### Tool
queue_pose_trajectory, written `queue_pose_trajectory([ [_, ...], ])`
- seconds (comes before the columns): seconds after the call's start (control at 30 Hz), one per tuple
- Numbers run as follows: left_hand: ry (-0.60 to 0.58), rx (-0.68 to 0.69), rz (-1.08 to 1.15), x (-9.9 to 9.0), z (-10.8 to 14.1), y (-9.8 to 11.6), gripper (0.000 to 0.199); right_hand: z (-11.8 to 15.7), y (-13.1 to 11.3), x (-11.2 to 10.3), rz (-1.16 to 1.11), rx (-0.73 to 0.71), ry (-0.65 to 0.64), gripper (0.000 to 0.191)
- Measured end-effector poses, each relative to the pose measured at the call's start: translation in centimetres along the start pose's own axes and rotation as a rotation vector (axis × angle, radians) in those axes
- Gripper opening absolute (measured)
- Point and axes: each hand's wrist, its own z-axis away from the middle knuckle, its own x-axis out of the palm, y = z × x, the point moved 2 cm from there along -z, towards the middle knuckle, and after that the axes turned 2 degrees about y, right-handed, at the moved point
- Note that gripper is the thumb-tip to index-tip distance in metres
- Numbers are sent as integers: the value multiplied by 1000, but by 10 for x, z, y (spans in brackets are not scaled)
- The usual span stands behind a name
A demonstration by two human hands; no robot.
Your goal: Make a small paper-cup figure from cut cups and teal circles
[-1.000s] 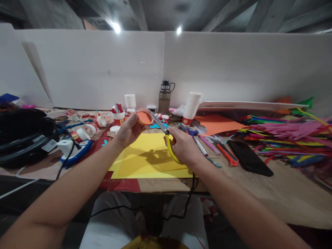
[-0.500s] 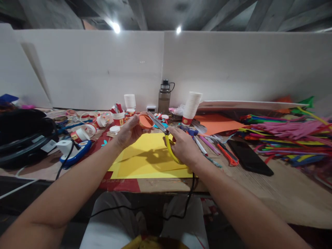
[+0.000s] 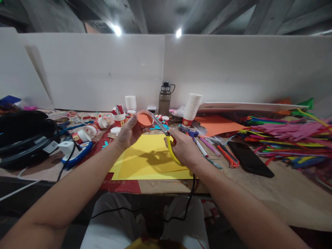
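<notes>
My left hand [image 3: 129,134] is closed on the left side of a shallow round cup piece [image 3: 144,119], orange on its facing side with a reddish rim. In my right hand [image 3: 183,145] is a pair of scissors [image 3: 169,144] with yellow handles, fingers wrapped around the grips. Its metal blades point up and left, their tips at the right edge of the cup piece. Whether the blades touch the rim I cannot tell. Beneath both hands lies yellow paper [image 3: 135,162], with their shadow across it.
Behind stand a water bottle [image 3: 164,98], a cup stack [image 3: 192,109] and a cup of red pieces [image 3: 119,120]. Markers [image 3: 201,147], an orange cutter [image 3: 228,156], a phone [image 3: 250,159] and pipe cleaners [image 3: 287,135] lie right. A blue-and-white power strip [image 3: 77,154] lies left.
The cup piece has tilted so that more of its orange round face shows. The scissors stay at its right side, blades slightly lower. The view has shifted a little.
</notes>
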Motion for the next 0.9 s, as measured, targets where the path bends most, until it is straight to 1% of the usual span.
queue_pose_trajectory([
  [0.13,-13,-2,-19,-1,1,-2,50,0,0,1,18,15,-14,29],
  [0.23,-53,-29,-19,-2,2,-5,53,0,1,3,37,19,-32,35],
  [0.33,-80,-58,-11,-2,3,-8,56,0,2,4,47,21,-40,36],
  [0.67,-87,-70,-12,-4,2,-5,55,0,2,2,63,1,-61,34],
  [0.9,-87,-58,-21,-4,1,-3,57,0,0,-1,62,6,-75,37],
])
